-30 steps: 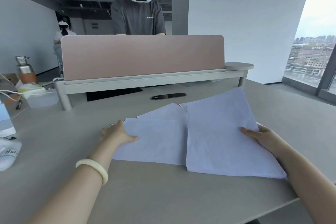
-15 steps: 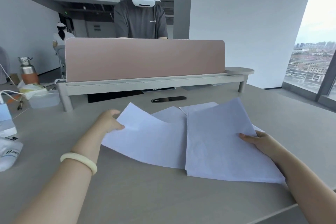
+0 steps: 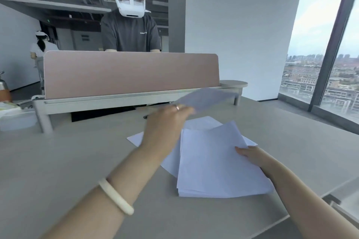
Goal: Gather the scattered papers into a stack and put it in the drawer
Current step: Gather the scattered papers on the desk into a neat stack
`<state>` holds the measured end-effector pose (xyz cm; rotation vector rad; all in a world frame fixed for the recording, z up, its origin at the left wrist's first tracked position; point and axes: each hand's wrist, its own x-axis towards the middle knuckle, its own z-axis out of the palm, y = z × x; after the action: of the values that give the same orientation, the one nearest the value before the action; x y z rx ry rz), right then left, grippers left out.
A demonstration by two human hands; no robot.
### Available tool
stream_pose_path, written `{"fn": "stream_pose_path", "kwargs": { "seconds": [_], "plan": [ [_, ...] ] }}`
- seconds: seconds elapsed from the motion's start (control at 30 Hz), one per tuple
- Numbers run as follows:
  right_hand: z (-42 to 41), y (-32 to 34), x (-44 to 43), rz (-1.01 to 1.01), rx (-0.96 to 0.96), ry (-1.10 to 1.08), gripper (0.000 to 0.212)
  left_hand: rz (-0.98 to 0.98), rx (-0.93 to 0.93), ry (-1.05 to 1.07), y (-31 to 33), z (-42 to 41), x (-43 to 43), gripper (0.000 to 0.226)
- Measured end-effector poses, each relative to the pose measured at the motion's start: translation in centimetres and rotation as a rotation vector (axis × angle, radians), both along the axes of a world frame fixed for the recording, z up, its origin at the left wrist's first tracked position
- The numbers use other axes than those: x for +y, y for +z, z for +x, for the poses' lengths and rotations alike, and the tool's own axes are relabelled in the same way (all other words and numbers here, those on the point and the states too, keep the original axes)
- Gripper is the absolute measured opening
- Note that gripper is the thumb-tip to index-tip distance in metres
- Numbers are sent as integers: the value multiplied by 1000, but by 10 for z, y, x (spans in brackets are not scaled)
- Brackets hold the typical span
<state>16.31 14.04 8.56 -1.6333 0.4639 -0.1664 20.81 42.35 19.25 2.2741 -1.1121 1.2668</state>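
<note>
L hand (image 3: 167,128) is up over the worktop (image 3: 68,161), fingers closed on one edge of a single white sheet (image 3: 206,97). The sheet hangs in the air, blurred, above & behind the other paper, in front of the pink divider panel (image 3: 130,73). Pale bangle (image 3: 116,196) on the L wrist, ring (image 3: 177,107) on one finger. R hand (image 3: 252,156) holds the main stack (image 3: 213,165) at its right edge: thumb on top, other fingers hidden under the paper, so it reads as a pinch. Stack lies flat on the worktop towards the front-right, far corner of its top sheet curling up a bit. Loose sheets (image 3: 136,138) stick out from under the stack on the left & at the back, touching it, flat on the worktop. Beyond the divider a person (image 3: 130,33) in a grey tee w/ a white headset stands facing this way. Window (image 3: 330,64) w/ city view on the right.
</note>
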Motion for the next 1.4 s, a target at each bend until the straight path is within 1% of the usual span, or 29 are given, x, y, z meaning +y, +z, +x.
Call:
{"fn": "stream_pose_path", "kwargs": {
  "seconds": [0.07,0.17,0.2,0.27,0.33,0.4,0.43,0.5,0.53,0.57,0.6,0.63,0.67,0.7,0.77,0.8,0.83,0.87,0.93,0.97,1.03,1.07,1.13,1.2,1.23,1.3,1.33,1.37,1.4],
  "plan": [
    [2,-1,-2,36,-8,-18,36,168,75,-90,-42,3,-22,54],
    [6,0,-8,168,-63,33,41,356,154,-155,-87,3,-43,50],
    [7,1,-11,225,-60,39,44,419,176,-151,-96,1,-47,48],
    [7,6,-12,246,-25,54,48,502,169,-166,-109,1,-52,44],
    [6,9,-12,175,36,130,53,544,157,-201,-115,0,-53,41],
    [6,6,-13,77,98,163,65,541,142,-246,-121,4,-54,36],
    [6,5,-14,38,109,146,62,524,147,-308,-122,4,-53,29],
    [4,1,-14,47,90,130,45,436,285,-437,-125,7,-51,9],
    [4,-1,-18,86,69,124,43,374,449,-441,-120,7,-49,34],
    [4,-2,-20,112,45,113,50,293,621,-419,-116,7,-45,55],
    [2,-3,-23,134,26,109,58,196,704,-361,-113,12,-41,65],
    [-2,0,-23,116,19,85,58,120,755,-292,-111,19,-37,67],
    [-7,4,-23,61,24,40,51,83,774,-181,-110,27,-31,65],
    [-12,6,-30,19,20,-13,47,120,793,-57,-110,36,-25,67],
    [-22,4,-49,111,-22,-38,76,354,921,155,-113,45,-13,81],
    [-27,4,-56,146,-32,-46,90,448,989,205,-116,50,-10,85],
    [-30,4,-60,149,-31,-66,96,507,1026,217,-117,52,-9,86],
    [-32,4,-61,110,-14,-63,88,541,1041,214,-117,53,-8,86],
    [-33,9,-55,62,-16,-112,54,560,1044,204,-115,57,-7,85],
    [-31,9,-54,102,-26,-120,49,563,1048,204,-114,60,-6,85],
    [-31,8,-53,170,-42,-101,61,560,1067,182,-113,64,-3,82],
    [-32,7,-52,204,-48,-109,60,552,1070,170,-113,65,-1,80],
    [-34,6,-52,191,-49,-131,43,525,1071,146,-115,67,2,77],
    [-34,7,-52,184,-56,-146,38,499,1068,113,-116,67,3,79],
    [-35,8,-51,183,-59,-150,39,503,1069,87,-115,67,3,85],
    [-38,7,-50,166,-70,-158,39,523,1085,33,-114,65,1,109],
    [-39,5,-51,163,-81,-163,38,536,1088,28,-113,65,-2,114],
    [-41,4,-51,158,-92,-173,37,540,1072,35,-112,65,-7,109],
    [-43,3,-52,159,-104,-183,36,520,1044,62,-110,66,-14,97]
  ]
}}
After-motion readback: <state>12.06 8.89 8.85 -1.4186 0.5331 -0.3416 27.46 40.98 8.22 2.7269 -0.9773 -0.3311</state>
